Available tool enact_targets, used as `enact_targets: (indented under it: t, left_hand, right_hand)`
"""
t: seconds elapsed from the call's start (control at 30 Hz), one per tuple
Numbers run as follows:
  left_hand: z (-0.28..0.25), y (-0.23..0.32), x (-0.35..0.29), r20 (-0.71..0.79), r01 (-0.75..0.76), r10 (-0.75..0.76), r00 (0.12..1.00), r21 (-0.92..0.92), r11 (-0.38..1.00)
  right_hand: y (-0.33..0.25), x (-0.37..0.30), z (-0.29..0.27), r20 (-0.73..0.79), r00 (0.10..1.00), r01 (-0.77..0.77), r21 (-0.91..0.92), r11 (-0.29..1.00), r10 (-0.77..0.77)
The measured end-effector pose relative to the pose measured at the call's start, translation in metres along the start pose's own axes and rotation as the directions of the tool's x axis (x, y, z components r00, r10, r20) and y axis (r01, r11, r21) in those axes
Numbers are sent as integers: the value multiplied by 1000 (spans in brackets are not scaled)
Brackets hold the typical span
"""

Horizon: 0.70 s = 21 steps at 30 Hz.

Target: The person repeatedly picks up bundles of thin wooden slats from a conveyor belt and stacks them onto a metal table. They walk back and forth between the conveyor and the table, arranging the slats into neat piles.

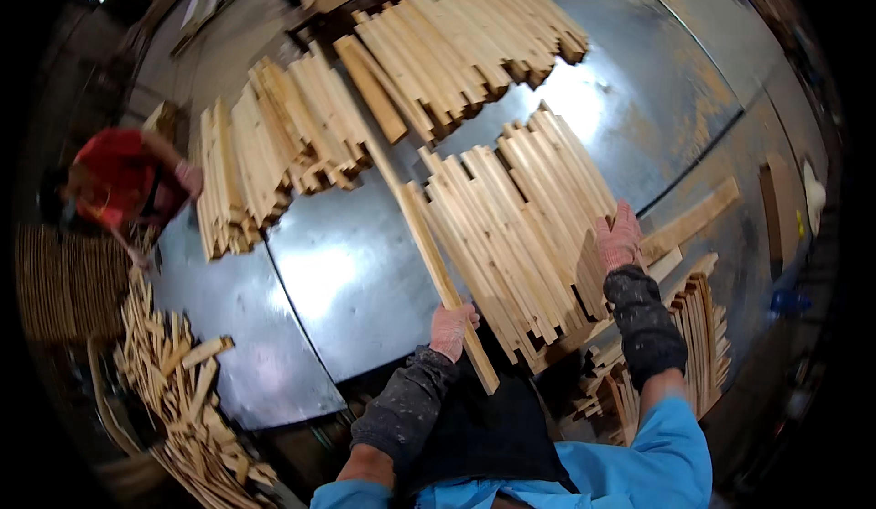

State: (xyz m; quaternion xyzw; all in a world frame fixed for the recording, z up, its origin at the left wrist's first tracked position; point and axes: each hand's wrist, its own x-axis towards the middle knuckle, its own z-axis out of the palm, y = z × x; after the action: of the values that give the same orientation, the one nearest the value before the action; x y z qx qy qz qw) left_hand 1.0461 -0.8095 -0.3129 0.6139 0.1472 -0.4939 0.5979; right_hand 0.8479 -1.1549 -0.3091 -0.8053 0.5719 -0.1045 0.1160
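Note:
My left hand [453, 329], in a pinkish work glove, is closed round a long narrow wooden strip [424, 244]. The strip slants from near my waist up and away to the left, along the left side of a row of pale wooden strips [511, 226] lying side by side on the metal table. At that row's right edge rests my right hand [620, 237], gloved the same way. Its thumb and fingers look apart and touch the outermost strip; the undersides of the fingers are hidden. Dark sleeve covers, dusted with specks, wrap both forearms.
Two more rows of strips [283, 135] [465, 44] lie farther off on the metal table [310, 327]. A loose board [691, 222] angles off at right, above stacked strips [701, 336]. Offcuts [187, 390] pile up lower left. A co-worker in red [114, 176] reaches in at left.

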Motion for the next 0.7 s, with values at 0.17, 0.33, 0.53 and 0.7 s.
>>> enact_targets:
  t: [0.17,0.33,0.53,0.7]
  left_hand:
    - [-31,54,-52,-166,-138,135,977,-9,990]
    - [-90,67,-84,-320,-232,195,927,-81,969]
    - [-166,58,-124,-451,-386,274,849,-177,905]
    - [-240,42,-160,-527,-445,205,825,-381,811]
  right_hand:
    - [-95,-83,-8,137,952,180,477,860,-275]
    - [-174,-171,3,594,723,-11,520,854,-353]
    - [-201,-256,48,647,532,-60,672,738,-546]
    - [-236,-305,36,719,389,-46,639,768,-575]
